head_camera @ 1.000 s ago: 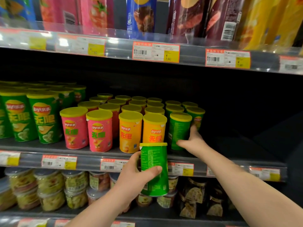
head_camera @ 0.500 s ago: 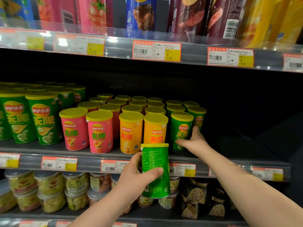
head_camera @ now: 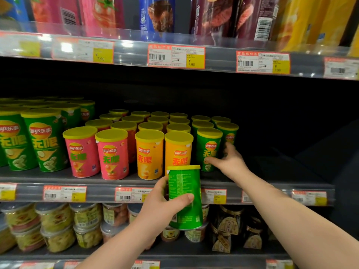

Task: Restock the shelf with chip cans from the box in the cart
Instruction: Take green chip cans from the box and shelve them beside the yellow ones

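My left hand [head_camera: 161,206] grips a green chip can [head_camera: 184,191] with a yellow lid, upright and in front of the middle shelf's edge [head_camera: 97,182], its back label toward me. My right hand [head_camera: 231,164] reaches onto the shelf and holds the front green can [head_camera: 208,142] of the right-most rows, thumb across its front and fingers at its right side. That can's logo faces forward. Rows of pink [head_camera: 81,152] and orange [head_camera: 149,154] cans stand to its left.
Taller green cans [head_camera: 44,140] fill the shelf's left end. To the right of the green rows the shelf floor [head_camera: 281,167] is dark and bare. Price tags line the shelf rails. Bags stand on the upper shelf [head_camera: 174,55], and tubs and jars [head_camera: 56,226] on the lower one.
The front green can under my right hand has turned so its logo faces forward. My left hand with its can has hardly moved.
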`<state>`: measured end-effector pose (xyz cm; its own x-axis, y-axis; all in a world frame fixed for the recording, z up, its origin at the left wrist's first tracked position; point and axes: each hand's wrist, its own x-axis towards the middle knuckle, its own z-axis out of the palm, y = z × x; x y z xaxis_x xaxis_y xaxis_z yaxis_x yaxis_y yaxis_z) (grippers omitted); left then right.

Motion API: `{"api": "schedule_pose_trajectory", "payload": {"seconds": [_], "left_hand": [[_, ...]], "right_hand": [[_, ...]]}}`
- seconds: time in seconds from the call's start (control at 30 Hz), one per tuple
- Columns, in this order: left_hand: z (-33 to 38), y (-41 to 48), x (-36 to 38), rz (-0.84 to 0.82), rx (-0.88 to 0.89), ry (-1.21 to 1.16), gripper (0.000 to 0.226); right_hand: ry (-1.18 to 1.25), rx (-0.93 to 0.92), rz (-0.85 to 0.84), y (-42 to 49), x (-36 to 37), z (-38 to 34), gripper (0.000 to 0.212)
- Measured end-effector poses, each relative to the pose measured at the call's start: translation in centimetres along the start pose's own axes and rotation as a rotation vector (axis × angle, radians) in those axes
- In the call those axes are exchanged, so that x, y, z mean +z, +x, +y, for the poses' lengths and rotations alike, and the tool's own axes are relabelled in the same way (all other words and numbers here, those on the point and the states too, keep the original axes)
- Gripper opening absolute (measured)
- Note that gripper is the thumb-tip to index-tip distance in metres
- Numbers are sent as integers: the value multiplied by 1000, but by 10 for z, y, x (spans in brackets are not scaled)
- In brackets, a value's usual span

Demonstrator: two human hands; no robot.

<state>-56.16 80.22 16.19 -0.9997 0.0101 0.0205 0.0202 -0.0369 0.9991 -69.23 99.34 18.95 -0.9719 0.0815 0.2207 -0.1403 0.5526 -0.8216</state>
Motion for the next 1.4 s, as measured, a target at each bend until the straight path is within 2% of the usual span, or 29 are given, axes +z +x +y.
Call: {"api": "schedule_pose_trajectory", "payload": {"seconds": [0.07,0.17,0.23,0.27,0.3,0.4,0.5,0.6,0.7,0.73,0.8,0.87,0.93,1.0,1.2,1.4], "left_hand": [[0,3,5,-10,10,-20,58],[3,7,15,-30,24,-38,52],[7,10,24,-47,46,-34,49],[10,12,29,-55,61,-32,48],[13,14,35,-61,81,-32,45],[21,23,51,-84,151,-4,42],[29,30,67,-126,193,10,41],[33,37,76,-180,213,55,50],[31,46,80,-128,245,274,91],[31,47,81,-97,265,370,90],[27,50,80,-38,311,562,73],[21,52,76,-9,387,875,59],[14,54,73,-27,481,1184,53],[7,55,70,-61,540,1369,49],[-6,59,62,-54,675,1399,38],[-13,62,63,-14,707,1400,33]], "right_hand": [[17,-36,43,-2,-7,0,75],[106,-106,47,-15,-21,-5,44],[187,-122,-64,-28,-33,-10,26],[223,-105,-155,-34,-39,-11,24],[261,-86,-256,-40,-44,-11,29],[345,-61,-496,-51,-55,-8,61],[385,-73,-573,-55,-64,-6,61],[400,-102,-496,-50,-74,-3,56],[403,-111,-360,-37,-83,2,53],[403,-110,-305,-32,-85,4,52],[338,-106,-175,-21,-88,8,54],[228,-71,-51,-12,-86,12,62],[175,-28,5,-4,-80,17,73],[136,12,14,4,-74,21,77],[17,32,-20,11,-64,26,83],[-26,38,-33,20,-57,29,83]]}}
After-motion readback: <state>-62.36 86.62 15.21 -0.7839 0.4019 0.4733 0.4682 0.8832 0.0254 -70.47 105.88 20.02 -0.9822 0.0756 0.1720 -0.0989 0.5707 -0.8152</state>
